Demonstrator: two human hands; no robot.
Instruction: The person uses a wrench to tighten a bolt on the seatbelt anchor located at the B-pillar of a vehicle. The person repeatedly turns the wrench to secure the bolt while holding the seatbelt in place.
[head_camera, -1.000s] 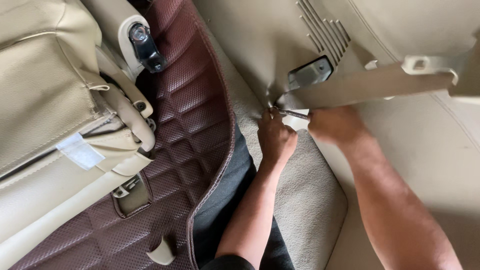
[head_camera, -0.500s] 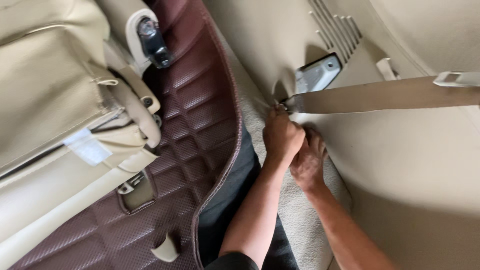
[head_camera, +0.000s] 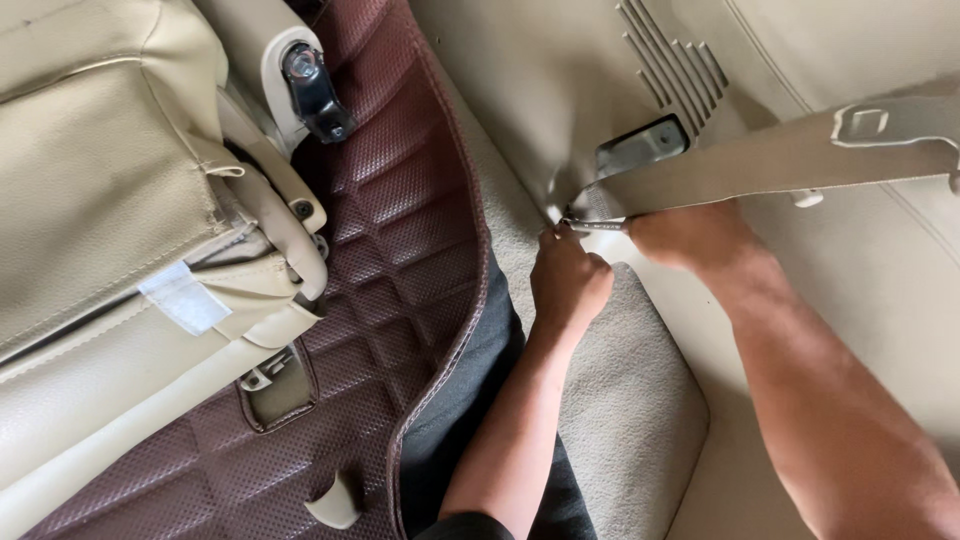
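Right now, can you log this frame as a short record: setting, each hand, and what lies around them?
setting: vehicle interior, seen from above
left hand: left hand closed, fingers at the small metal anchor fitting at the base of the trim
right hand: right hand at the same fitting, under the beige woven seat belt strap
belt: stretched taut from the fitting toward the right edge
nearby: beige plastic side trim panel; grey carpet; maroon quilted floor mat; beige leather seat
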